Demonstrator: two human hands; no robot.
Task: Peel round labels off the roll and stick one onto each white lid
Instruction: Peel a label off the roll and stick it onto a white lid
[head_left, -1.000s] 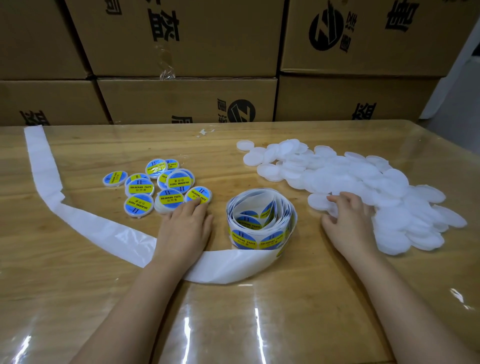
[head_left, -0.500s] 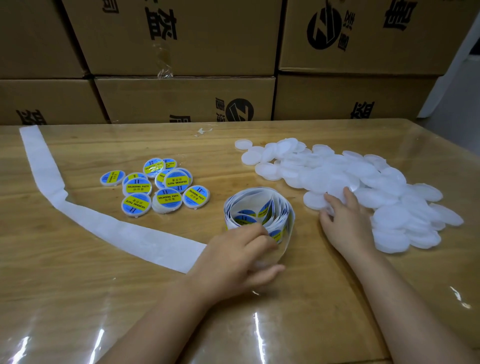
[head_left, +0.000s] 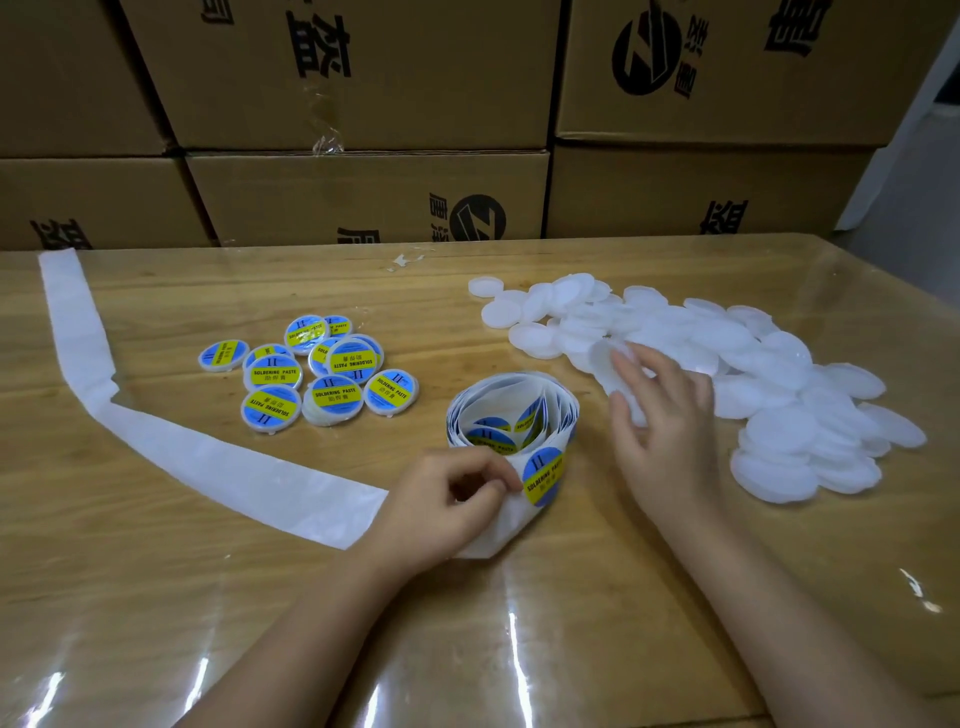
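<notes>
Peeling a round blue-and-yellow paper label (head_left: 544, 478) at lower centre of frame

Left hand (head_left: 447, 512) is pinching its edge, thumb against forefinger, on the coiled white label roll (head_left: 511, 410); right hand (head_left: 660, 415), fingers loosely curled, is gripping a round white plastic lid (head_left: 615, 374) at centre right; peeling slowly should be keeping it uncreased.

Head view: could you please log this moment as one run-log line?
phase: peel | left hand: pinches label edge at roll | right hand: holds white lid by pile | labelled lids: grouped left of roll
</notes>
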